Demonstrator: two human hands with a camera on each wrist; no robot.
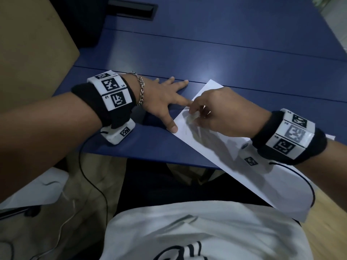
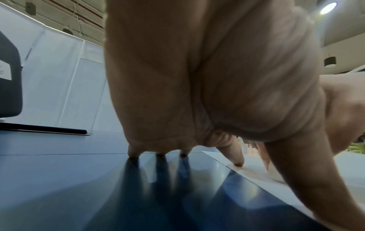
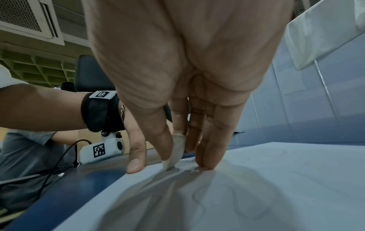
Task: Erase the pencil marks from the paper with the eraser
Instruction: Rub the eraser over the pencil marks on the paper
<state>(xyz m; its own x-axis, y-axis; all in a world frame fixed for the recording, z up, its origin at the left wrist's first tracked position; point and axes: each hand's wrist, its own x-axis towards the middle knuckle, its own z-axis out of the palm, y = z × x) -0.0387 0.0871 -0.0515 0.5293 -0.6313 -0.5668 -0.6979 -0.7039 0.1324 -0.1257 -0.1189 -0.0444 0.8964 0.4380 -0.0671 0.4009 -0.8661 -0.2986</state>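
Observation:
A white sheet of paper lies slanted across the near edge of the blue table, part of it hanging over. My right hand pinches a small white eraser and presses its tip onto the sheet near the left edge. In the right wrist view the eraser stands between thumb and fingers, touching the paper, with faint pencil marks curling below it. My left hand lies flat with fingers spread; its thumb and index finger press on the paper's left edge, the other fingertips rest on the table.
The blue table stretches away beyond the sheet. A black cable slot sits at the far left. A tan board stands left of the table. Wrist camera cables hang down over the table edge onto my lap.

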